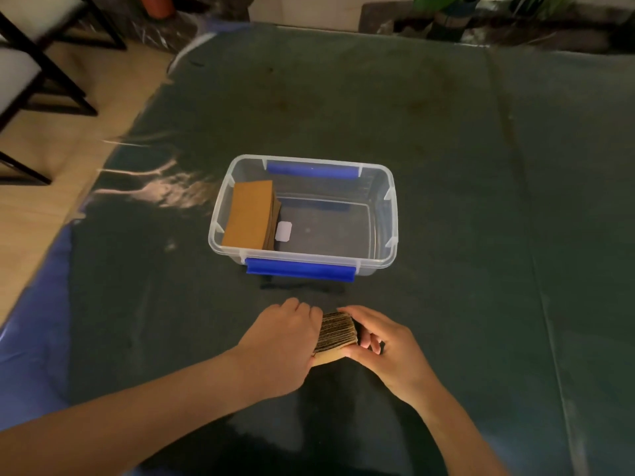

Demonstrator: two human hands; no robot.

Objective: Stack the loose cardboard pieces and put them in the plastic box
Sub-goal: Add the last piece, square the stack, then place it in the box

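Left hand (285,334) and right hand (385,345) press a cardboard stack (338,333) between closed fingers, squaring it near the tabletop (481,201) edge. Next: carry it far into the box (390,214), right of the stack inside (251,216).

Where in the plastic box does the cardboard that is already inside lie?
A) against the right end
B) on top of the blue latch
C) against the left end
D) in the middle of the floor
C: the cardboard stack leans against the left end of the plastic box, and the rest of its floor holds only a small white label.
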